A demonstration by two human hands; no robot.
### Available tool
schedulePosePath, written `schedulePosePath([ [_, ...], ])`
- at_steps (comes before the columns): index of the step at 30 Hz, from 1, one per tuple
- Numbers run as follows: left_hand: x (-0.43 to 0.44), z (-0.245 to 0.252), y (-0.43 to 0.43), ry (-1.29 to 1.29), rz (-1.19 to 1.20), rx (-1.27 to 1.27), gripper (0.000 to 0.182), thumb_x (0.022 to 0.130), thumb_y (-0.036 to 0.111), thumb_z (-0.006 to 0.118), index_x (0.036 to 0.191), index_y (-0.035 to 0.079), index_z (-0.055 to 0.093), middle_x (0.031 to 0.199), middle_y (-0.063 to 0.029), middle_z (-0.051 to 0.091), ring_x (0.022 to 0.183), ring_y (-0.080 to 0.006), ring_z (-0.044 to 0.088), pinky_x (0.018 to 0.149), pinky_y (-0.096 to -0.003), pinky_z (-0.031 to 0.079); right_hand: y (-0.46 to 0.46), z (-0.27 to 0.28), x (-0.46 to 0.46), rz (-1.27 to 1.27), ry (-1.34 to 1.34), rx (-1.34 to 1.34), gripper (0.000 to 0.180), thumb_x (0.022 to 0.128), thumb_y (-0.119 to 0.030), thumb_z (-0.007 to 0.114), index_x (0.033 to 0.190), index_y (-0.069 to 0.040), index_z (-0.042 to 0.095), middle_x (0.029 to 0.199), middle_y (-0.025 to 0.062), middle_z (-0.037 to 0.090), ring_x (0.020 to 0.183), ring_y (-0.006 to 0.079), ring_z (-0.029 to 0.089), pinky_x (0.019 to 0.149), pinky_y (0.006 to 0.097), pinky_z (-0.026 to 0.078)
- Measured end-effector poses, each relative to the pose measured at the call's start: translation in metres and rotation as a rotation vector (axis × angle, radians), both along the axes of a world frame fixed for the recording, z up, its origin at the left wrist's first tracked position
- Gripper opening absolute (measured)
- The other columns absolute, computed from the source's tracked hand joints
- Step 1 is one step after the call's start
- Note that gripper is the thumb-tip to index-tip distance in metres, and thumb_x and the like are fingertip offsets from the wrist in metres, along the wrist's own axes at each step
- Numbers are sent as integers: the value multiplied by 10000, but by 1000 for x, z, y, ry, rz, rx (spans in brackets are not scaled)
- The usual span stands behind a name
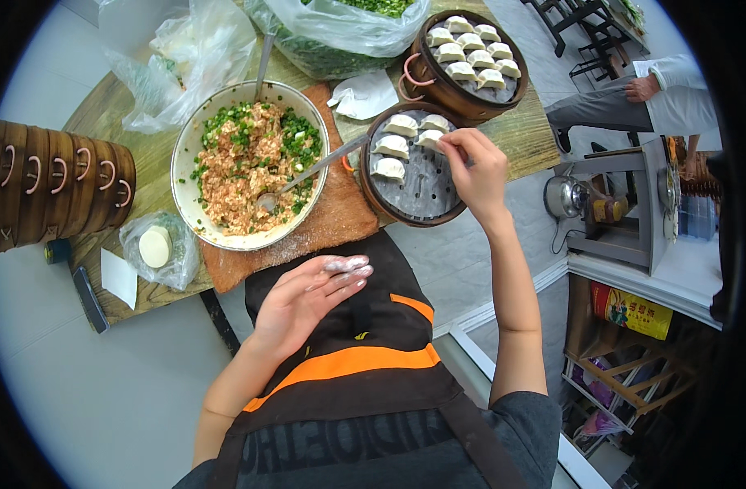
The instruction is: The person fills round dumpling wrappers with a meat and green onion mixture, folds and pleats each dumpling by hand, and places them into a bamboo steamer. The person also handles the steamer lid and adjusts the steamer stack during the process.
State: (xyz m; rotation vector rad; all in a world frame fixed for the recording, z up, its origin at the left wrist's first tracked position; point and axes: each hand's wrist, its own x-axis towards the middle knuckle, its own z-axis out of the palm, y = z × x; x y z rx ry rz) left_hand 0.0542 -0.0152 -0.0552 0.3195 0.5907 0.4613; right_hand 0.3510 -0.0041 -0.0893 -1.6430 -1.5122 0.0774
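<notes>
My right hand (480, 174) pinches the edge of a pleated dumpling (431, 139) at the inner right of a bamboo steamer (413, 217). Several other dumplings sit in that steamer on a dark perforated liner; my fingers partly hide the pinched one. My left hand (312, 299) hangs in front of the apron (373, 360), palm turned up, flour on its extended fingers, holding nothing. Beyond it, a white enamel bowl (183, 202) of meat filling and chopped green onion rests on a brown board (354, 214). A metal spoon (315, 168) leans in the bowl, its handle reaching the steamer's rim.
A second steamer (471, 107) full of dumplings stands behind. Stacked steamers (61, 183) rise at left. Dough (155, 247) lies in plastic near a phone (90, 299) on the table's edge. A bag of greens (348, 43) is at the back. Another person (642, 98) stands far right.
</notes>
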Motion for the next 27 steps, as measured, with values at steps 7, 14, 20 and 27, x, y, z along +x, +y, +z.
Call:
schedulePosePath([
  [7,-56,8,12,15,189,168,366,856,137,522,1156,-72,526,1246,-298,522,1175,-396,524,1056,-502,369,3,-9,10,22,-93,-49,188,669,-57,763,801,-29,631,831,62,598,803,265,580,690,372,460],
  [14,-142,4,55,590,665,714,302,889,98,543,1138,-73,550,1167,-213,589,1082,-260,587,996,-371,439,7,-8,7,30,-189,-140,272,641,-92,778,870,-42,641,867,75,592,826,279,566,746,392,435],
  [20,-187,-44,87,1851,346,1408,291,876,27,532,1155,-30,598,1126,-168,623,1029,-283,594,909,-348,449,-2,17,-31,58,139,-106,243,736,28,699,974,-3,663,851,59,612,667,126,545,600,257,426],
  [27,-186,-56,88,1900,343,1432,308,821,8,551,1122,-45,592,1134,-206,587,1060,-361,546,939,-402,424,17,18,-97,401,1110,-375,194,875,-22,631,1066,15,631,885,-5,582,804,47,511,690,183,421],
])
